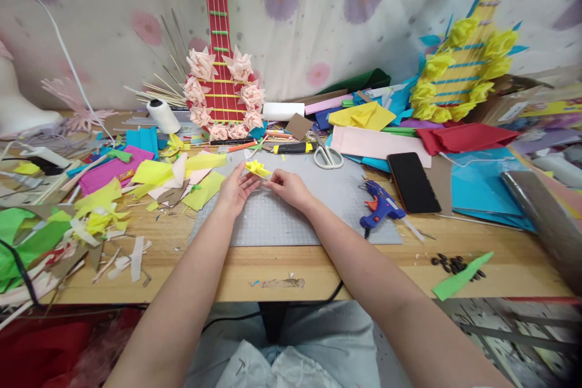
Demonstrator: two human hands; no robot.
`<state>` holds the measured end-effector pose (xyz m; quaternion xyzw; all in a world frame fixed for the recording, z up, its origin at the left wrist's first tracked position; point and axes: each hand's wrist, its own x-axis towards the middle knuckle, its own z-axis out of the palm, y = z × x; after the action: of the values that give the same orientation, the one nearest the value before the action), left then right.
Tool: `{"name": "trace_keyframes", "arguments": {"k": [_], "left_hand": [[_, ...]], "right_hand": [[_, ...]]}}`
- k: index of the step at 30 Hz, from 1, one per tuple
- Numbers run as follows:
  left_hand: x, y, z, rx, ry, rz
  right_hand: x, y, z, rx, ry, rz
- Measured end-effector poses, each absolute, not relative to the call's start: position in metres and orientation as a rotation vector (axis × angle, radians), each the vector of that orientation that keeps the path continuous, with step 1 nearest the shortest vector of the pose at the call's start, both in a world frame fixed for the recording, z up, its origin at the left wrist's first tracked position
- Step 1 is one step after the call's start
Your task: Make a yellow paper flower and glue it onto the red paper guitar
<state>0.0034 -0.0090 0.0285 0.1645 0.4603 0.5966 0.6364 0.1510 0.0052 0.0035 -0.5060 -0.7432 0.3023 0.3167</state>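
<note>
A small folded yellow paper piece [257, 168] is held over the grey cutting mat [295, 218] by both hands. My left hand [234, 189] pinches its left end with fingertips together. My right hand [290, 188] pinches its right end, fingers curled. Both forearms reach in from the bottom of the view across the wooden table [318, 267].
A blue glue gun [379, 207], a black phone [412, 182] and white scissors [328, 156] lie right of the hands. Yellow and green paper scraps [100, 206] cover the left side. A red paper guitar with pink flowers [222, 94] and a yellow-flowered one [459, 66] lean at the back.
</note>
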Motion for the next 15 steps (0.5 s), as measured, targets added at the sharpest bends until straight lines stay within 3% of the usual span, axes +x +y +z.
{"name": "trace_keyframes", "arguments": {"k": [15], "left_hand": [[0.0035, -0.0067, 0.0239, 0.5, 1.111, 1.461]], "right_hand": [[0.1517, 0.0031, 0.0062, -1.398, -2.009, 0.724]]}}
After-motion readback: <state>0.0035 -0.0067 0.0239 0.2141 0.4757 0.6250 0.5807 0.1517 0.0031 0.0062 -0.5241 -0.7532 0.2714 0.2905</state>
